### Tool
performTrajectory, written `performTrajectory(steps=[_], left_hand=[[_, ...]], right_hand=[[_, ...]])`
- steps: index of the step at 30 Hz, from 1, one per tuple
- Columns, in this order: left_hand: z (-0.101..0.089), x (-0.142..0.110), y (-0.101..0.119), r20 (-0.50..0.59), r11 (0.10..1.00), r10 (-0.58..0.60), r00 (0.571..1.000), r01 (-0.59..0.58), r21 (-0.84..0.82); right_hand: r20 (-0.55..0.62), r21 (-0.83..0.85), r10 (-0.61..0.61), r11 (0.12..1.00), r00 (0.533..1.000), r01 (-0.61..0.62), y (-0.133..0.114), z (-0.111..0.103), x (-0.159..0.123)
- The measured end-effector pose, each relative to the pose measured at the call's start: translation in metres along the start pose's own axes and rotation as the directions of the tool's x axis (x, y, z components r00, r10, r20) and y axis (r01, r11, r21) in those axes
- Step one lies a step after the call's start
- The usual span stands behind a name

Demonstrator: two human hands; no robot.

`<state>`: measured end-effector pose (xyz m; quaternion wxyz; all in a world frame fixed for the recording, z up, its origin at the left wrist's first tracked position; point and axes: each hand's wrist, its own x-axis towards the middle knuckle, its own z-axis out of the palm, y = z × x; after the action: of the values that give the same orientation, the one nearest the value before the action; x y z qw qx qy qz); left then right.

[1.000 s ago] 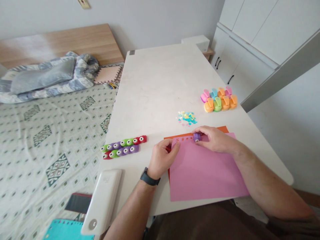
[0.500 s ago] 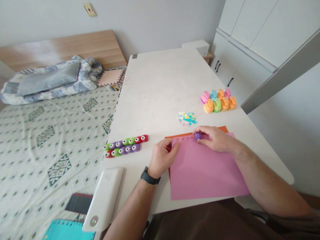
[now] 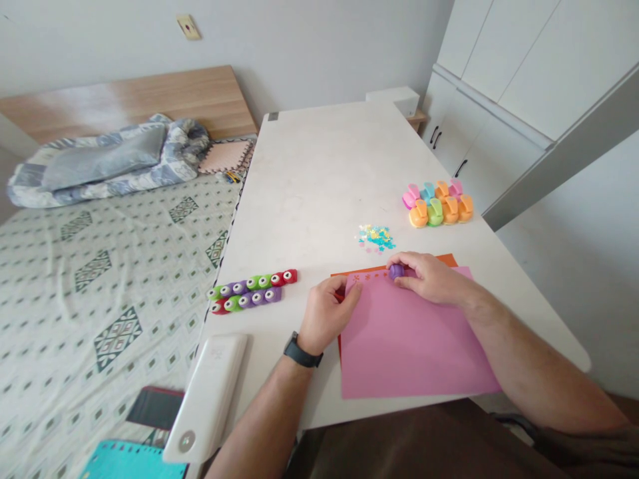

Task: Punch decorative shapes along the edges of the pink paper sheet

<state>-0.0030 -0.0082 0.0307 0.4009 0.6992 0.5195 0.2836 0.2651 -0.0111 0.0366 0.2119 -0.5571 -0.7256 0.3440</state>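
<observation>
A pink paper sheet (image 3: 409, 339) lies on the white table (image 3: 324, 173) over an orange sheet (image 3: 444, 259). Small shapes are punched along the pink sheet's far edge. My right hand (image 3: 429, 278) is closed around a small purple punch (image 3: 396, 271) set on that far edge. My left hand (image 3: 329, 313) rests on the sheet's near-left corner with its fingers curled, pinching the paper edge. A dark watch sits on my left wrist.
Two rows of small green, purple and red punches (image 3: 252, 291) lie left of the paper. Larger pastel punches (image 3: 438, 203) sit at the right edge. Paper confetti (image 3: 375, 236) lies beyond the sheets. A white device (image 3: 207, 396) overhangs the near-left corner. A bed (image 3: 100, 266) stands to the left.
The purple punch has rolled from showing its white end to showing its rounded top under my right fingers. The view has shifted slightly; both hands stay in place.
</observation>
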Motion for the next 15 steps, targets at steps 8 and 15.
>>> performTrajectory(steps=[8,15], left_hand=[[-0.0002,-0.0001,-0.0005,0.002,1.000,0.008,1.000,-0.008,-0.005],[-0.0007,0.0001,0.0013,0.003,1.000,0.018,1.000,-0.018,0.009]], right_hand=[[-0.022,-0.055,-0.071,0.996,0.997,0.070,-0.0041,-0.0017,-0.0039],[-0.031,-0.105,-0.131,0.986,0.991,0.127,-0.0026,0.0021,-0.0022]])
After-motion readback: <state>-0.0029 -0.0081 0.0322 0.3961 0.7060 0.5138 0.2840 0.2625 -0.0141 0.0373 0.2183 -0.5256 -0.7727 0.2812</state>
